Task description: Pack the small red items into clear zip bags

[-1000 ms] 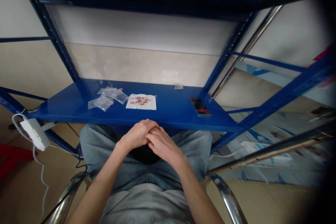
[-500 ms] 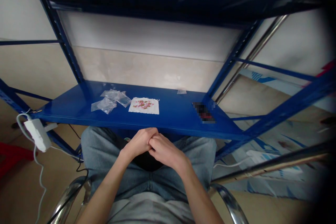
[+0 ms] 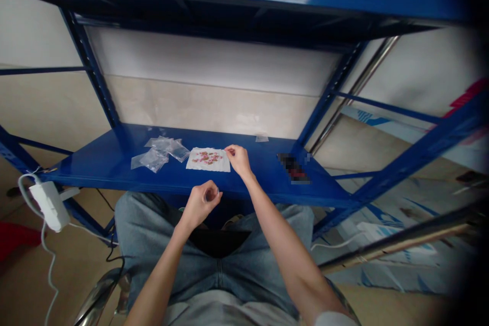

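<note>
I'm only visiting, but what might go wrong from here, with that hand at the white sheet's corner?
The right hand has its fingertips at the far right corner of the white sheet. A tug there might scatter the pink and green bits, if they are loose; I can't tell. The clear plastic bags lie close by the sheet's left side, so a sliding sheet might nudge them.

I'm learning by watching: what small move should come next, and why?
Perhaps bring the left hand to the white sheet to steady it: the right hand is at its far right corner, while the left is loosely curled near the front edge of the blue shelf, apart from the sheet.
</note>
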`<state>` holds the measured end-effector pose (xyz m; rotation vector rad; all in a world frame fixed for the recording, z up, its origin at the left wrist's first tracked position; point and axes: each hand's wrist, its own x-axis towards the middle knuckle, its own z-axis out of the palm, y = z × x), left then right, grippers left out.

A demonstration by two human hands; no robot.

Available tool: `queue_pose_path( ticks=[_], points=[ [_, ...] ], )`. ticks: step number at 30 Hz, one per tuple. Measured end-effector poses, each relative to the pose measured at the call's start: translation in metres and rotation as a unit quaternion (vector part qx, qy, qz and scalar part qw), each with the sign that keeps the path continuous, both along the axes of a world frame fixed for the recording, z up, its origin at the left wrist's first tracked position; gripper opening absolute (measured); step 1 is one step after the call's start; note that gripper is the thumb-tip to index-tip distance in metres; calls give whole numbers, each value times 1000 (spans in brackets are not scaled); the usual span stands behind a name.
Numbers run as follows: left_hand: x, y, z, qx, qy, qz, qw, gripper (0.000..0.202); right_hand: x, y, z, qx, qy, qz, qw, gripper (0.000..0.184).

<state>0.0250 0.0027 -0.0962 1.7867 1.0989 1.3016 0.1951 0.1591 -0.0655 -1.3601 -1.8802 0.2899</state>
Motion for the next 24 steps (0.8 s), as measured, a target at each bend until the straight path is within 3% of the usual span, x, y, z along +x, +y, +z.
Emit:
queue_pose_path(
  ticks=[5, 13, 17, 21, 24],
  points=[
    [5, 12, 7, -4, -75, 35, 997, 23, -3, 28, -26, -8, -49, 5, 999, 21],
    [7, 12, 1, -51, -110, 28, 992, 25, -3, 31, -35, 0, -86, 36, 996, 17],
    [6, 12, 2, -64, -126, 18, 990, 26, -4, 27, -31, 6, -77, 26, 997, 13],
    [7, 15, 5, -84, -157, 21, 984, 29, -4, 17, -16, 21, -49, 7, 999, 15],
    [8, 16, 5, -112, -182, 23, 977, 31, -8, -8, 0, 50, 46, 26, 997, 13]
  ],
)
